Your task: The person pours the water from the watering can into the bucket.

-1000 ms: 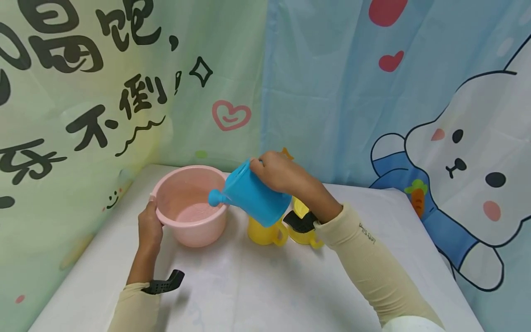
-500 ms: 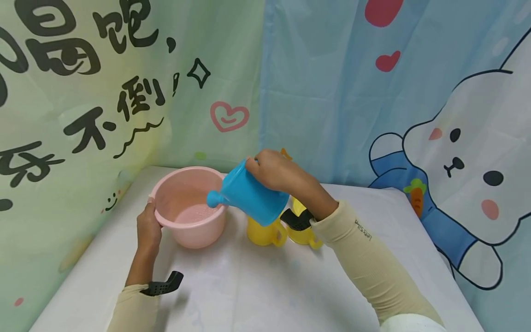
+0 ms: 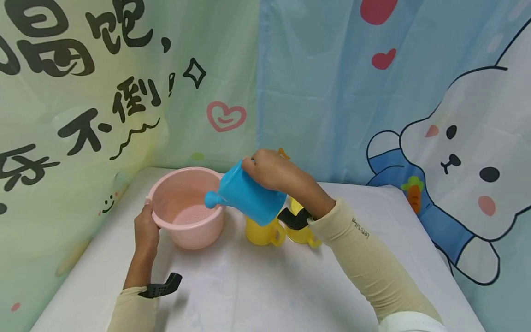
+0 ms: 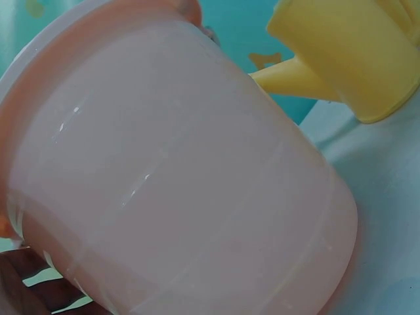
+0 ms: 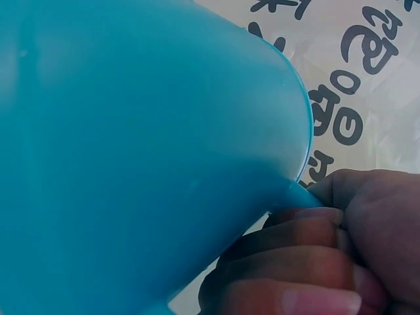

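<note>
A pink basin [image 3: 195, 236] stands on the white table at the back left. My left hand [image 3: 146, 230] grips its left rim; in the left wrist view the fingers [image 4: 52, 292] lie against the basin's outer wall. My right hand [image 3: 271, 168] holds a blue watering can [image 3: 254, 199] by its handle, raised and tilted left. Its round spout head [image 3: 211, 199] overlaps the basin's right rim in the head view. In the right wrist view, fingers and thumb curl round the blue handle [image 5: 303, 195]. No stream shows at the spout.
Two yellow watering cans, one [image 3: 260, 233] beneath the blue can and another [image 3: 299, 236] partly behind my right wrist, stand right of the basin. A printed curtain [image 3: 307, 115] hangs behind the white table [image 3: 257, 286].
The head view has shifted slightly to the right. Both hands, the basin and the tilted blue watering can keep the same positions relative to each other.
</note>
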The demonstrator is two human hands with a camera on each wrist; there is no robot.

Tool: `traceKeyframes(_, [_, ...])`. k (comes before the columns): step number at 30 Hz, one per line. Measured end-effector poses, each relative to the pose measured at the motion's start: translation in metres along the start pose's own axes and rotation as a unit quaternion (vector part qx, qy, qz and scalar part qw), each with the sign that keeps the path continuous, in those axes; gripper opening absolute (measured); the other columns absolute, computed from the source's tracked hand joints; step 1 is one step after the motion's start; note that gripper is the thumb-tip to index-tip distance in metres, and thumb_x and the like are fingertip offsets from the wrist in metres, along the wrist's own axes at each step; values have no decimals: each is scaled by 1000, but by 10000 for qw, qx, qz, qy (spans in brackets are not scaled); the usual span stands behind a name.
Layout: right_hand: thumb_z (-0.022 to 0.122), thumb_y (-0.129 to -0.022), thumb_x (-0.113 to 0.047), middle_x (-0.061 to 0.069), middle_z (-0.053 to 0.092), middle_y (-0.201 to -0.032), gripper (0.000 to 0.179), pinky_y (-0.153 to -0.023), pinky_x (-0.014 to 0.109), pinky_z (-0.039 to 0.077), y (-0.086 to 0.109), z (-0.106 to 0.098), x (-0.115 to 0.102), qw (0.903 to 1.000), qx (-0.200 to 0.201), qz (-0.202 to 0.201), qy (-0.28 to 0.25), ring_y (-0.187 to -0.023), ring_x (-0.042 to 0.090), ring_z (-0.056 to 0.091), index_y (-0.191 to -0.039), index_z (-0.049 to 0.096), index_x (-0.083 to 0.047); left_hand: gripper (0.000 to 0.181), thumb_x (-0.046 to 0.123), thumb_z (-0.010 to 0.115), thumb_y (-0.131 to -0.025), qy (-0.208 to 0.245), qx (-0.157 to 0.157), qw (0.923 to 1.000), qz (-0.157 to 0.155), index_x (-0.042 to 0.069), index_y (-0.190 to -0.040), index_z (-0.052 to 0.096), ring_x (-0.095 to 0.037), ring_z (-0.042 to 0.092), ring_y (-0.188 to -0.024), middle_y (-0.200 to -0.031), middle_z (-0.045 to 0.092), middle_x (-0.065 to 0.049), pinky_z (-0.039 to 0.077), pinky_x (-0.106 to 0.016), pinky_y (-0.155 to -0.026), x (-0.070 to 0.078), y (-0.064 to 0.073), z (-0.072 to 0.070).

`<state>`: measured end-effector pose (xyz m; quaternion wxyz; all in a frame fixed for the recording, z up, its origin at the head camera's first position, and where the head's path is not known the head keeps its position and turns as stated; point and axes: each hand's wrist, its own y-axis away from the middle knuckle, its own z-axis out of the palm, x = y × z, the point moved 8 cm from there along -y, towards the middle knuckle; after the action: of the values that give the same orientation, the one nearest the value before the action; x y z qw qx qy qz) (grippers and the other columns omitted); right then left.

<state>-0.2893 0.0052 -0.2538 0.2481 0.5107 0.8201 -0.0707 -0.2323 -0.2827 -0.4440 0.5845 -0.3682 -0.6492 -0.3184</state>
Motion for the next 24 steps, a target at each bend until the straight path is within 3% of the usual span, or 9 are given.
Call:
traceKeyframes(7, [31, -103, -30, 7, 37, -70, 42, -63, 36, 40, 0, 0, 0, 10000, 8, -27, -28, -69, 24, 51, -73, 49, -7, 66, 45, 20, -105, 17, -17, 10000, 51, -3, -137, 52, -22, 55, -93, -121, 59, -24, 41, -20, -73, -1, -1, 0])
traceKeyframes(16, [31, -102, -30, 7, 35, -69, 41, -62, 36, 39, 0, 0, 0, 10000, 16, -3, -94, -65, 23, 48, -69, 44, -9, 67, 48, 17, -105, 9, -188, 9998, 0, 2, -143, 47, -26, 53, -105, -132, 55, -22, 40, -22, -77, -2, 0, 0])
traceKeyframes(24, [31, -102, -31, 11, 52, -81, 42, -67, 38, 44, -2, 0, 2, 9999, 36, 72, -70, -78, 26, 56, -89, 60, -3, 68, 50, 17, -105, -35, -200, 9998, -6, 4, -144, 46, -28, 52, -109, -134, 54, -20, 40, -24, -80, -1, 0, 2])
